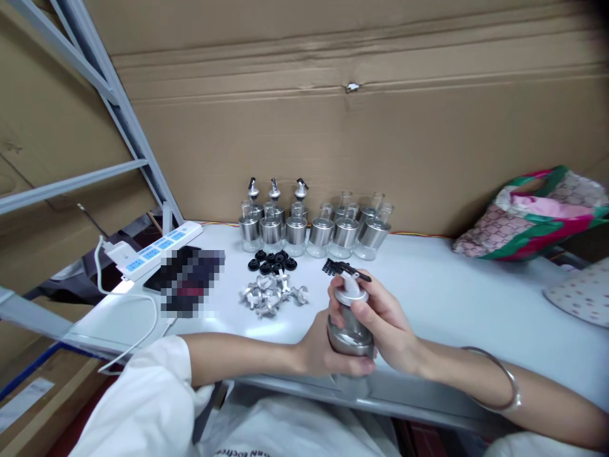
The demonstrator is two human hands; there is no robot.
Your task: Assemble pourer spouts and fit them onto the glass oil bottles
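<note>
My left hand (320,346) is wrapped round the body of a glass bottle (351,339) with a metal sleeve, held upright at the table's front edge. My right hand (392,320) is closed on the silver pourer spout (352,292) at the bottle's top, thumb and fingers against its collar. A black flap juts from the spout's tip. Just behind it lie several small black flaps (333,267), partly hidden by the spout. To the left is a pile of silver pourer spouts (270,295), with black rubber stoppers (272,261) beyond it.
Several sleeved glass bottles (321,233) stand in rows before the cardboard wall (304,139); three at the back left carry spouts. A white power strip (162,249), a cable and a pixelated dark device (190,282) lie left. A patterned bag (528,219) sits right.
</note>
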